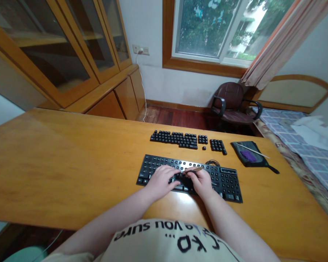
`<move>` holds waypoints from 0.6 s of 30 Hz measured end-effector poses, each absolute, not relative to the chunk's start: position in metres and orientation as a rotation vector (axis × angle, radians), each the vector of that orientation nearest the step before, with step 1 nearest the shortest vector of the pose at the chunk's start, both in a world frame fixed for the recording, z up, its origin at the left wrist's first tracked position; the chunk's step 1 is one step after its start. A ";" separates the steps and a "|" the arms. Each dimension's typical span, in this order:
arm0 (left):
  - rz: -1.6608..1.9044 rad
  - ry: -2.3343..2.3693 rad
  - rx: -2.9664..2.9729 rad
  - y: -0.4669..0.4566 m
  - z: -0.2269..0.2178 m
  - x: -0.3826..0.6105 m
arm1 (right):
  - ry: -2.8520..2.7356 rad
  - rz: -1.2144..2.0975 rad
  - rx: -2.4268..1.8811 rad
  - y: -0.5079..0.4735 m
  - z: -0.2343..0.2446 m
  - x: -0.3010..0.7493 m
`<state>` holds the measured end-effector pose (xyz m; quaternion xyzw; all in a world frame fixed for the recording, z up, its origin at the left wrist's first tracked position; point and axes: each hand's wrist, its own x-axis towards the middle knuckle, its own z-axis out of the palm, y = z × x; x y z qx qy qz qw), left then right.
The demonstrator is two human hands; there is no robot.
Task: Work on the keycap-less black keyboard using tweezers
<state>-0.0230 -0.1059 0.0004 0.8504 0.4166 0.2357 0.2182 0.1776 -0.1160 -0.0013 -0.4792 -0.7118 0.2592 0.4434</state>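
A black keyboard (229, 182) with most of its keycaps off lies on the desk in front of me. My left hand (162, 179) rests on its left-centre part, thumb and fingers apart. Right of it, my right hand (200, 180) is closed around a slim tool with a brown handle (198, 169); its working end points down at the keys between my hands, too small to make out. Beyond the keyboard, loose black keycaps (175, 138) lie sorted in rows as in a keyboard layout, with a number-pad group (218, 145) at the right.
On the right of the wooden desk (71, 163) lies a black pouch (251, 162) bearing a purple cloth (248, 156) and a thin white stick (253, 150). A coiled black cable (213, 163) sits behind the keyboard. An office chair (232, 102) and a bed (289, 127) stand beyond.
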 end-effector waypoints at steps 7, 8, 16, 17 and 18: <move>0.776 1.188 2.261 -0.105 0.000 -0.023 | -1.790 0.706 -1.058 -0.117 0.005 0.172; 0.802 1.206 2.247 -0.105 -0.001 -0.023 | -1.786 0.728 -1.057 -0.118 0.006 0.171; 0.859 1.183 2.206 -0.106 -0.001 -0.024 | -1.778 0.912 -1.054 -0.119 0.004 0.165; 0.853 1.161 2.192 -0.106 0.000 -0.024 | -1.774 0.892 -1.063 -0.118 0.003 0.165; 0.849 1.144 2.172 -0.105 0.001 -0.025 | -1.768 0.869 -1.073 -0.118 0.003 0.165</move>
